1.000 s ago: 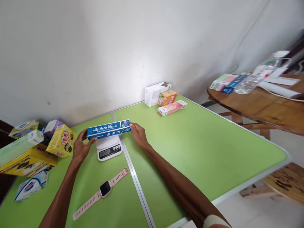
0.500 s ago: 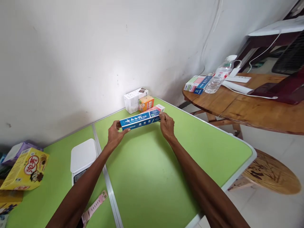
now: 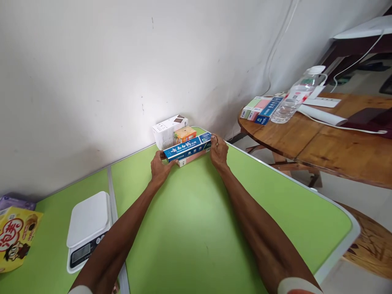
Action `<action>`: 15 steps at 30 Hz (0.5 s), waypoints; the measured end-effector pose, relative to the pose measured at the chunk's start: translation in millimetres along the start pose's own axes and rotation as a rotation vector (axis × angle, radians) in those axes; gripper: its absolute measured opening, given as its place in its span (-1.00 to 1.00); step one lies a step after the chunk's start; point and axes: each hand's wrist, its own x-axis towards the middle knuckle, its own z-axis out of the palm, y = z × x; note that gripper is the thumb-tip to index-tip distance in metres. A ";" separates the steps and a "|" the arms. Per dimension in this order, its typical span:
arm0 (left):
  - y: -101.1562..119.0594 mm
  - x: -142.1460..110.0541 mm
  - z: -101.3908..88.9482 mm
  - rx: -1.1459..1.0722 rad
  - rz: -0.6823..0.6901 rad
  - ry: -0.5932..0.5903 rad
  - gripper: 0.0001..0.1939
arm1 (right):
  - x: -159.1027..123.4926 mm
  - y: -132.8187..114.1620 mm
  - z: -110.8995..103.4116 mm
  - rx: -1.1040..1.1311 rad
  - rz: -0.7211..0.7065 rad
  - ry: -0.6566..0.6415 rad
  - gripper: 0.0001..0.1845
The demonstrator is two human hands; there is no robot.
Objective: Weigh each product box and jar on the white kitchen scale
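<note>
Between my two hands is a long blue toothpaste box (image 3: 187, 147), gripped at its ends. My left hand (image 3: 161, 166) closes on its left end, and my right hand (image 3: 219, 151) closes on its right end. The blue box lies over a pink box (image 3: 193, 158), of which only the front and lower edge show; whether it rests fully on it I cannot tell. Right behind stand an orange box (image 3: 185, 134) and a white box (image 3: 169, 131), close to the wall.
Left of my left forearm, a white kitchen scale (image 3: 89, 218) sits on the green table (image 3: 196, 228). A yellow snack box (image 3: 16, 237) is at the far left. To the right, a wooden table (image 3: 321, 143) bears a water bottle (image 3: 295, 98) and several toothpaste boxes (image 3: 260, 109).
Both hands have carried the blue toothpaste box from above the scale, rightward and away from me, to over the pink box. The view has turned right.
</note>
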 end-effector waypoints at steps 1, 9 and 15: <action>-1.6 0.4 1.6 0.010 0.015 0.003 -0.48 | 0.8 2.6 1.0 -0.006 -0.001 0.001 -0.34; -9.9 6.8 3.8 0.117 0.068 0.009 -0.44 | 0.1 -12.5 -23.7 -0.035 0.035 -0.128 -0.41; -15.5 17.9 0.2 0.154 0.149 -0.067 -0.34 | -109.7 -120.1 -162.3 0.326 -0.267 -0.825 -0.62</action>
